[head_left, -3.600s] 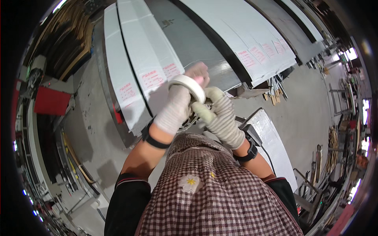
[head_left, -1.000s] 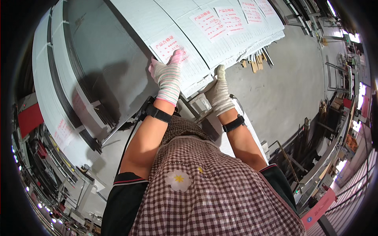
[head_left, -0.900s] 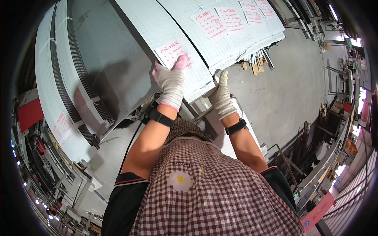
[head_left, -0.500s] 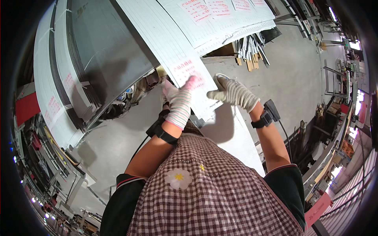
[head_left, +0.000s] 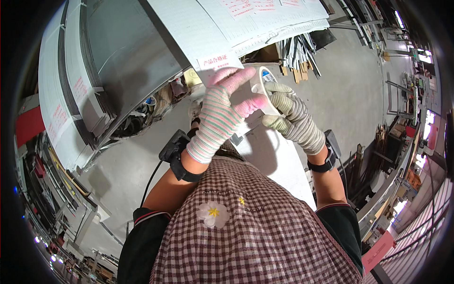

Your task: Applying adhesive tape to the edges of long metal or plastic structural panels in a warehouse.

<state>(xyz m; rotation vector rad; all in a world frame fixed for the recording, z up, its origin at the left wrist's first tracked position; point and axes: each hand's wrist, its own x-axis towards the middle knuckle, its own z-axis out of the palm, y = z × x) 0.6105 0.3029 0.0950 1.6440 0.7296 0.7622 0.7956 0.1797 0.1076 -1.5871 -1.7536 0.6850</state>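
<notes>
My right hand (head_left: 298,118), in a grey-and-white striped glove, grips a roll of tape (head_left: 257,84), a pale ring with a blue mark inside. Beside it, my left hand (head_left: 218,116) wears a pink-tipped striped glove. Its fingers are apart, and the thumb tip meets the near edge of the roll. Under the left fingers a slip with red print (head_left: 213,62) lies on a long white panel (head_left: 177,23). The left hand hides part of that slip. Whether a strip of tape runs between the hands I cannot make out.
A stack of wrapped white sheets (head_left: 283,23) lies beyond my hands. Dark and white panels (head_left: 127,42) lean at the left. Thin offcuts (head_left: 297,49) stick out under the stack. A white surface (head_left: 283,165) lies close to my apron.
My left hand has come off the printed slip's lower part and turned toward the roll. My right hand has tilted the roll up, and its ring shape now shows.
</notes>
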